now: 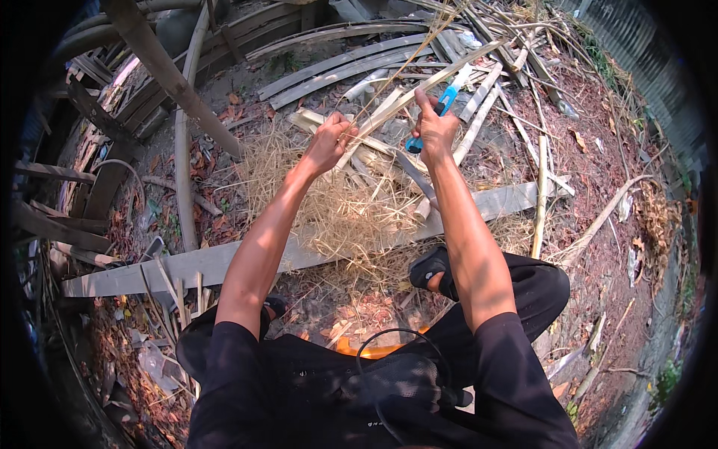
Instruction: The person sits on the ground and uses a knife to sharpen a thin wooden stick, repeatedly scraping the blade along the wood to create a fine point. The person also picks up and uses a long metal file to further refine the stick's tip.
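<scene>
My left hand [329,144] is closed in a pinch on a thin tan bamboo strip [389,91], which runs up and away to the right. My right hand [436,129] is wrapped round a blue utility knife [449,99]. Its pale, bright end points away from me and its blue butt shows left of the fist. Just below the right hand, a wide grey knife blade [415,176] lies over the pile, with a wooden handle [425,208] at its near end. Loose straw-coloured shavings [344,217] spread under both hands.
A long grey plank [187,271] crosses the ground before my feet. Split bamboo lengths [340,66] lie at the back and right. Wooden poles [176,82] lean at the left. Something orange [374,349] shows beneath me. A corrugated wall [651,67] stands far right.
</scene>
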`<control>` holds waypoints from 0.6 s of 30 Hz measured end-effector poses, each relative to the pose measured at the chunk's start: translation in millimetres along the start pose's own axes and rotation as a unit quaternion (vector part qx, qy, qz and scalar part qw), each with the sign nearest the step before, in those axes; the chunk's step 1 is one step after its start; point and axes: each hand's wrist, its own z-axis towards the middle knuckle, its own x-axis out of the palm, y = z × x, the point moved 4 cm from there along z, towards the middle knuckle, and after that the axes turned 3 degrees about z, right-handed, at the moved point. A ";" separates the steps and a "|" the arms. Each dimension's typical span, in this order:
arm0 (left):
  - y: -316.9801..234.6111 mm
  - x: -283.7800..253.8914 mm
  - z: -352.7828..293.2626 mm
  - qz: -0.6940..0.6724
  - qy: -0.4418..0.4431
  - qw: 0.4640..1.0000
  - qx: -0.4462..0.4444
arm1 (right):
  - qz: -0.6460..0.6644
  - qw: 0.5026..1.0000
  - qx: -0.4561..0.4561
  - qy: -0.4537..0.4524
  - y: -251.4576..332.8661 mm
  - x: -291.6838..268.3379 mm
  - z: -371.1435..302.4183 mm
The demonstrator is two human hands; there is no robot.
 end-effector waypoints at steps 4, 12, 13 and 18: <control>-4.0 18.4 4.2 -0.013 0.131 0.991 -0.019 | -0.113 0.988 -0.044 -0.097 -14.1 -25.4 23.3; 0.7 86.3 -117.8 0.299 0.323 0.898 -0.010 | -0.340 0.904 -0.123 -0.226 50.6 -88.3 18.0; 3.2 95.2 -137.7 0.321 0.365 0.874 0.019 | -0.398 0.873 -0.148 -0.240 65.5 -96.0 15.5; 95.8 109.9 -179.6 0.343 0.322 0.882 0.039 | -0.249 0.924 -0.193 -0.216 98.4 -126.3 23.4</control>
